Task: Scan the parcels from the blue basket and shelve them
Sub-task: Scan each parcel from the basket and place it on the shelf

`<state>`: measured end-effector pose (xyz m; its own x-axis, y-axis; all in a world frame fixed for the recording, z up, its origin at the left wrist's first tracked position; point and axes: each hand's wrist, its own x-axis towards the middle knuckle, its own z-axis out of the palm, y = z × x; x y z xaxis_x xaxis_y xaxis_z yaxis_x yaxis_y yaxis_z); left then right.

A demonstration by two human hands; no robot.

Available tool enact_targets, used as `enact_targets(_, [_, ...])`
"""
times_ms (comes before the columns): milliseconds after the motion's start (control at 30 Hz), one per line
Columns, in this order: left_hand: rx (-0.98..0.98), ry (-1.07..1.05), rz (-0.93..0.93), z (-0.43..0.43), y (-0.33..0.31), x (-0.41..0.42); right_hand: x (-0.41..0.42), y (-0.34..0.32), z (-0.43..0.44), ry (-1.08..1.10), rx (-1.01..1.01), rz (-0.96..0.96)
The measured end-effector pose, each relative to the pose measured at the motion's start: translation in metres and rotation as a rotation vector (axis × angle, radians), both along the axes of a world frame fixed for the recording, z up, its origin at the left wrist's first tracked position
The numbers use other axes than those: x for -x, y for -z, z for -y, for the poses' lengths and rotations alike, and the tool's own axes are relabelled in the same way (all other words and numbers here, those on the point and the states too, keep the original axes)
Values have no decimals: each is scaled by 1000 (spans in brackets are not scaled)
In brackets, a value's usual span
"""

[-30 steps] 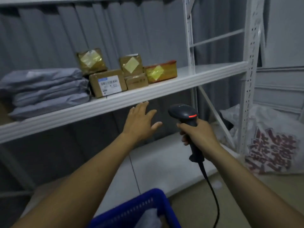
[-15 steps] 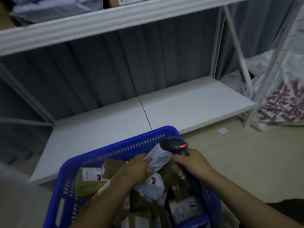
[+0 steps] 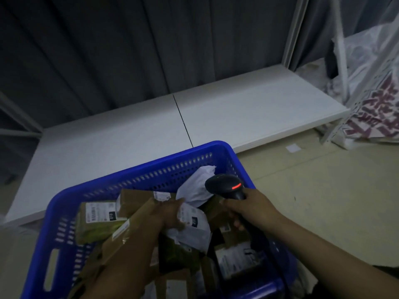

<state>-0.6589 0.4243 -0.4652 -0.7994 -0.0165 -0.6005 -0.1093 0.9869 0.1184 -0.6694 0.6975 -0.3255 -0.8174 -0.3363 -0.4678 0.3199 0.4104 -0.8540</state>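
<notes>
The blue basket (image 3: 64, 212) fills the lower part of the head view, packed with several brown cardboard parcels (image 3: 97, 221) and a white poly-bag parcel (image 3: 195, 190). My left hand (image 3: 170, 214) reaches into the basket and grips the white poly-bag parcel near its label. My right hand (image 3: 252, 210) holds a black barcode scanner (image 3: 226, 186) by its handle, just right of the white parcel, its red light glowing. The scanner head sits over the basket's far right corner.
A low white shelf board (image 3: 129, 137) runs behind the basket, with a dark curtain at the back. White shelf uprights (image 3: 343, 61) and a large white printed sack (image 3: 371, 100) stand at the right. Beige floor (image 3: 323, 190) lies to the right.
My view dropped from the upper shelf to the basket. My left hand came down from the shelf edge into the basket and took hold of the white parcel; the scanner came down with my right hand.
</notes>
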Motion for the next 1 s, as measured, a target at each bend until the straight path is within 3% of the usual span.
enact_targets(100, [-165,-119,-153,-6,-11,-9,4,3,5,16,6,12])
enact_targets(267, [-449,-488,-628,-34,-50,-33,7,-3,17,39,2,-63])
enact_targets(400, [-677,-680,-808,-57,-83,-52,2,-13,27,69,161,-8])
enact_targets(567, [-983,-879,-788,-75,-116,-75,-6,-25,40,58,321,54])
enact_targets(733, [-993,-1073,-751,-73,-133,-82,-12,-36,44,-29,372,56])
enact_targets(1000, [-1151,-1404,-884,-19,-138,-110,-16,-49,44,-307,199,81])
